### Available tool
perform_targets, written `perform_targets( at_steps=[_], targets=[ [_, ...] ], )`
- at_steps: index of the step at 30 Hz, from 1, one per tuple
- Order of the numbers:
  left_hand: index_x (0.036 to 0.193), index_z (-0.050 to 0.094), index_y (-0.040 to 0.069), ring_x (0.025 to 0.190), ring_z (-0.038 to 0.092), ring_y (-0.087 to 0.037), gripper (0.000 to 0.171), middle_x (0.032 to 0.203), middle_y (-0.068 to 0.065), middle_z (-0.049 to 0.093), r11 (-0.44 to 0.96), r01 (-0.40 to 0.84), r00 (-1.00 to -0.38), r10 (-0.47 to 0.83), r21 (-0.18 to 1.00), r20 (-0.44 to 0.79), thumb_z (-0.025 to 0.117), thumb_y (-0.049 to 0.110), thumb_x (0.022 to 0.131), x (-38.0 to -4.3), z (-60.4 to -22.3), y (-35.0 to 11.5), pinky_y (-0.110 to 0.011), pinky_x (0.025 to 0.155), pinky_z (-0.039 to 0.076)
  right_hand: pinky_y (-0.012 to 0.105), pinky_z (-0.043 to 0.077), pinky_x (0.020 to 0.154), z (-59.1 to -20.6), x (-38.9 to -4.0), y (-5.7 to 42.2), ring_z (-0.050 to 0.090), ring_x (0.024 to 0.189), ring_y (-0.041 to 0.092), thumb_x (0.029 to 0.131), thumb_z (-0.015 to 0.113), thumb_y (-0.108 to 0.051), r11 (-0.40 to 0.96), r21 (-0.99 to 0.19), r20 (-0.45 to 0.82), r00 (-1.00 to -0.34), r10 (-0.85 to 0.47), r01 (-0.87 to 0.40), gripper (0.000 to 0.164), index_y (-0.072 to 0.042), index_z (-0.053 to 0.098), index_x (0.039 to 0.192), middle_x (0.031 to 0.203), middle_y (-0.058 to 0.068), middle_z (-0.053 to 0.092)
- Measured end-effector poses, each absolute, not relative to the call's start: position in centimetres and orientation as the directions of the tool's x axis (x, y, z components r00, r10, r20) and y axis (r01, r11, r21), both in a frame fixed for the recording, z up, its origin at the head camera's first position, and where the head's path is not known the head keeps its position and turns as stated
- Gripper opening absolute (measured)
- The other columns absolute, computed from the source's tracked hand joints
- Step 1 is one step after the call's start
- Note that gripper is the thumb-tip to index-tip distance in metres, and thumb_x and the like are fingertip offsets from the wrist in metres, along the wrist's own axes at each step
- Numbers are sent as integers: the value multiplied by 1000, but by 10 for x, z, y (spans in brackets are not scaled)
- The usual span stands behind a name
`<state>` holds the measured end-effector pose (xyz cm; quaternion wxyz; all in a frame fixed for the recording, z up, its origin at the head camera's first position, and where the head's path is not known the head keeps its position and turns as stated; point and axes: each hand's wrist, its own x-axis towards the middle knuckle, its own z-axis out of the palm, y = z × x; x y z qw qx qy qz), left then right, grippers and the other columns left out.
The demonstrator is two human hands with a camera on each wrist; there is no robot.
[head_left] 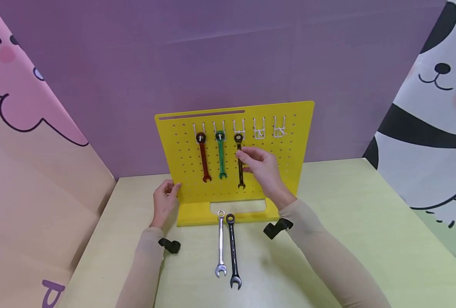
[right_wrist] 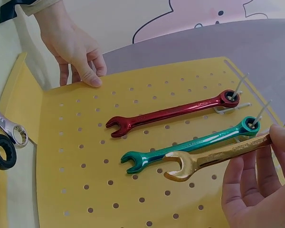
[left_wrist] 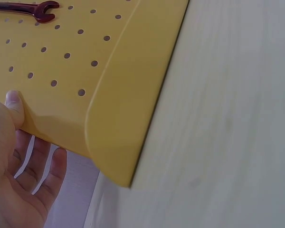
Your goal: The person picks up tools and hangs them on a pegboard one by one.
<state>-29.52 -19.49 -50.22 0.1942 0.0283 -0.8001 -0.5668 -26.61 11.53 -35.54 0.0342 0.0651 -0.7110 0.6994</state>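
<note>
Right hand (head_left: 262, 169) pinching the gold wrench (right_wrist: 204, 159) by its shank, thumb on the near side; the wrench is looking dark in the head view. Its open end is pointing down, its ring end lying against the third hook (head_left: 243, 124) from the left; cannot tell whether the hook is passing through the ring. Left hand (head_left: 163, 204) gripping the left edge of the yellow board (head_left: 178, 162), thumb pressing on the front, other fingers reaching behind.

Red wrench (head_left: 203, 158) hanging on the first hook, green wrench (head_left: 221, 158) hanging on the second, both ring end up. In the right wrist view the gold wrench is partly overlapping the green one. Two more hooks are standing to the right, bearing nothing.

Board standing upright on the bench (head_left: 347, 222). In front, a silver wrench (head_left: 221, 244) and a black wrench (head_left: 233, 248) are lying side by side, open ends toward the person, ring ends reaching the board's base (head_left: 193, 214). Purple backdrop (head_left: 232, 64) rising behind.
</note>
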Motion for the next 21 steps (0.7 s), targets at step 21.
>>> perform_targets(
  at_steps=[21],
  targets=[
    [110,71,2,94,59,-26,22,100,-16,67,378,188,-921,-252,907,296,71,24,105,-296,-503,-195,-19,75,46,27,60,91,-357,-287,118,65,117,17,104,72,-31,34,-994,99,-995,-26,-100,40,-8,69,136,135,6,70]
  ],
)
